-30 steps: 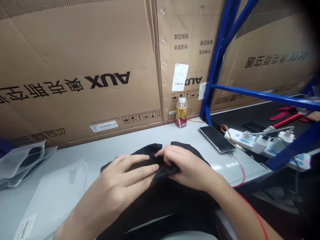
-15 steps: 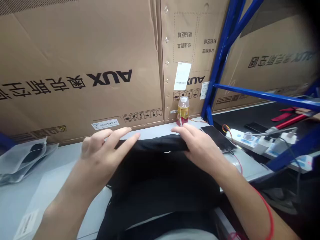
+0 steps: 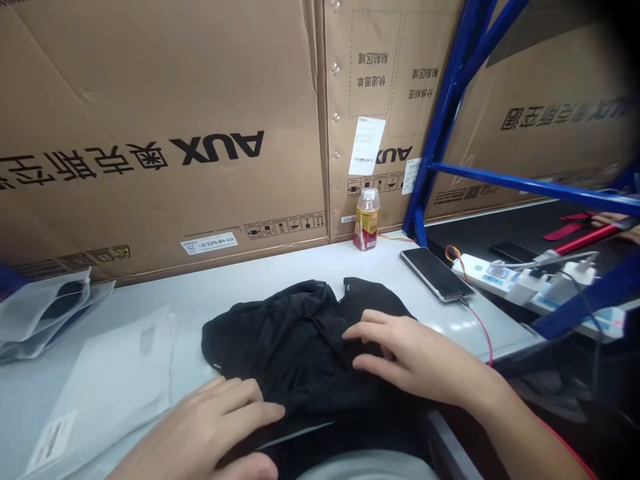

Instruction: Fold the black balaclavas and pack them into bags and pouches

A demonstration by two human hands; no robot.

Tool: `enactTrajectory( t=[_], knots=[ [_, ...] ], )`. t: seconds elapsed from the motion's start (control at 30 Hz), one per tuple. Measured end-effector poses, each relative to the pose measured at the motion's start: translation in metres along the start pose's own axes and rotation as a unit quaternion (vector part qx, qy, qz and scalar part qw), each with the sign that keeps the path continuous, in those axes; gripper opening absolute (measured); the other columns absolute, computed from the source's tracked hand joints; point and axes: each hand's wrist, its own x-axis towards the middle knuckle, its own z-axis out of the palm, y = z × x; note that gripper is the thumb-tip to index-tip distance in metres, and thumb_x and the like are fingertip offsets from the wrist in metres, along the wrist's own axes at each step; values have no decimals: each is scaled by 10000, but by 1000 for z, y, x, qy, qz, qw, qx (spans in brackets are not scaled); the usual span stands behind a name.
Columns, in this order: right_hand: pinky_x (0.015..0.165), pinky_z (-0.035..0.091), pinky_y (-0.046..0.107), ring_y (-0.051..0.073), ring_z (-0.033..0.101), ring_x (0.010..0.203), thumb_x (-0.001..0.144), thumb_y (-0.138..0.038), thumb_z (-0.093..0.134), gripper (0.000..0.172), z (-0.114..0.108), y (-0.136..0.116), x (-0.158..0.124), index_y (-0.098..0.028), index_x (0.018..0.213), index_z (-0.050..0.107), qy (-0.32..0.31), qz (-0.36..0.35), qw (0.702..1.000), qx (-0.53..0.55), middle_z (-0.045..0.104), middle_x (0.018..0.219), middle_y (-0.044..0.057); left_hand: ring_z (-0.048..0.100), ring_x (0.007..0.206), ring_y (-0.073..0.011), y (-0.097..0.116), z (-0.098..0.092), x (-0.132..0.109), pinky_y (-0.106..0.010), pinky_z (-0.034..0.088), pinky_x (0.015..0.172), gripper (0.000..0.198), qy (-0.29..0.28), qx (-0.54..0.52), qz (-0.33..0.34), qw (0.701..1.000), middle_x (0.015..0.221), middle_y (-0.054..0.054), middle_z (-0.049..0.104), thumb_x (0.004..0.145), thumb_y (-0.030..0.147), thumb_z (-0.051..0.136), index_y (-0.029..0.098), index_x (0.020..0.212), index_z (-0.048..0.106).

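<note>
A black cloth garment [image 3: 285, 333] lies crumpled on the white table, and part of it drapes over the front edge towards me. At its lower left is my left hand [image 3: 215, 423], fingers stretched out and thumb apart, at the edge of the cloth. Over the right part of the fabric is my right hand [image 3: 390, 347], its fingers loosely bent and spread from the thumb. Neither hand grips the cloth. Whether the fingertips press on it or hover just above, I cannot tell.
Left of the garment lies a translucent plastic bag [image 3: 120, 380] with a label. Frosted pouches [image 3: 45, 307] sit farther left. A small drink bottle [image 3: 367, 220] stands by the large cartons [image 3: 165, 80]. A phone [image 3: 435, 273] on a red cable lies near the power strips [image 3: 485, 277] and blue rack [image 3: 435, 133].
The black garment was raised between my hands and now lies on the table. Both hands have moved down towards me, off its upper edge.
</note>
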Motion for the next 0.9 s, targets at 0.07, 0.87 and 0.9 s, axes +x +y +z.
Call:
enactTrajectory(
  t=[0.07, 0.87, 0.9],
  knots=[
    [811, 504, 331, 207, 697, 952, 1028, -462, 601, 324, -2, 4, 0, -370, 1337, 633, -1, 30, 1000, 3, 659, 1211, -8, 731, 949, -156, -8, -12, 9, -214, 543, 849, 267, -13, -51, -41, 998, 1083, 42, 777, 1038, 416, 586, 411, 1281, 696],
    [856, 488, 371, 246, 705, 968, 1003, -285, 511, 277, -11, 27, 51, -244, 1259, 608, 276, 140, 948, -67, 704, 1290, 84, 602, 1179, -398, -71, -11, 69, -544, 477, 909, 437, 98, 136, -190, 967, 1308, -121, 662, 1022, 430, 400, 279, 1371, 615],
    [845, 486, 373, 258, 707, 974, 1015, -338, 520, 265, -5, 25, 51, -247, 1242, 621, 261, 144, 951, -78, 719, 1249, 85, 603, 1204, -371, -64, -7, 72, -527, 480, 938, 422, 87, 124, -167, 974, 1340, -89, 655, 1033, 436, 405, 318, 1380, 615]
  ],
)
